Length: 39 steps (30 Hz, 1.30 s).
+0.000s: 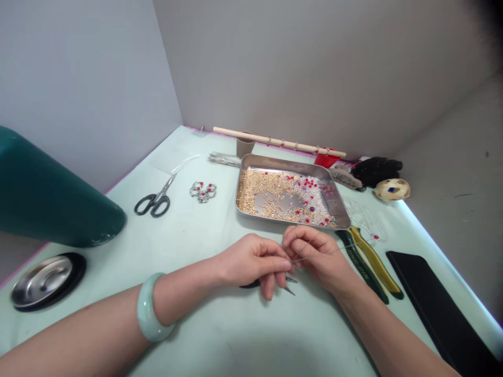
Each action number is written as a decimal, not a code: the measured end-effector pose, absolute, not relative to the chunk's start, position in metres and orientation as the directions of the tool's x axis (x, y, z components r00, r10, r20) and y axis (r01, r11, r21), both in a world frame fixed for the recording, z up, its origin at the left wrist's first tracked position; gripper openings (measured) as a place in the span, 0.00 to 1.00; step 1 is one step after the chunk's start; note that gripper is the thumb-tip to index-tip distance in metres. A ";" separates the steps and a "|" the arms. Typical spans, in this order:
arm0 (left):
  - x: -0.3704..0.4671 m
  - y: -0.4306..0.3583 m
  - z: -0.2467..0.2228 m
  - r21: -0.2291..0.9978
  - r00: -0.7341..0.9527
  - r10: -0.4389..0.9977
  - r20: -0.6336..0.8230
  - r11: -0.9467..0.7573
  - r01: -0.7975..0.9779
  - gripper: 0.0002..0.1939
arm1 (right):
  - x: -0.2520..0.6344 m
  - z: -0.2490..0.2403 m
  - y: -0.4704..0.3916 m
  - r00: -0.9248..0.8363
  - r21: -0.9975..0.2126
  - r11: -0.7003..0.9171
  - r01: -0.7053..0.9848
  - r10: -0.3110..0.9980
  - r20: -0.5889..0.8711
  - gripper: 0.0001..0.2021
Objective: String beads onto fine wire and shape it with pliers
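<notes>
Pinching a thin wire [341, 248], the left hand [257, 259] and right hand [316, 256] are meeting in front of a metal bead tray [288, 166]. It is stretching rightward over green-and-yellow pliers [375, 264] toward a red bead [376, 237].

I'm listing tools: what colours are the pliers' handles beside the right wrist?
The handles are yellow and dark green, clearest in the head view.

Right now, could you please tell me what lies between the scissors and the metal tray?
In the head view, a looped, red-beaded ornament lies between the scissors and the metal tray.
</notes>
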<state>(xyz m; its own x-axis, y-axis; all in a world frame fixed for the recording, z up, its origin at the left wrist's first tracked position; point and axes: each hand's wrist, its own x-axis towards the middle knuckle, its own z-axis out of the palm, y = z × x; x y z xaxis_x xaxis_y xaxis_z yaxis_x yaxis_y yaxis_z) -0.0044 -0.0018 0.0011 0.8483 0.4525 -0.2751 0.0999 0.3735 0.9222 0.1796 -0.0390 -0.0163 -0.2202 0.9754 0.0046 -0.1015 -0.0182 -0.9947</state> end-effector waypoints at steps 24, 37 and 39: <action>0.002 -0.008 0.000 0.865 0.614 0.767 -0.186 0.425 -0.268 0.10 | 0.161 -0.011 -0.047 -0.130 -0.628 0.631 0.455 0.745 0.654 0.15; -0.006 0.007 -0.001 0.902 0.732 0.652 -0.197 0.414 -0.126 0.09 | 0.182 -0.009 -0.038 0.025 -0.961 0.226 0.159 0.972 0.232 0.07; -0.006 0.006 -0.002 0.887 0.783 0.586 -0.206 0.450 -0.103 0.08 | 0.183 -0.008 -0.038 -0.035 -0.990 0.138 -0.021 0.990 0.139 0.07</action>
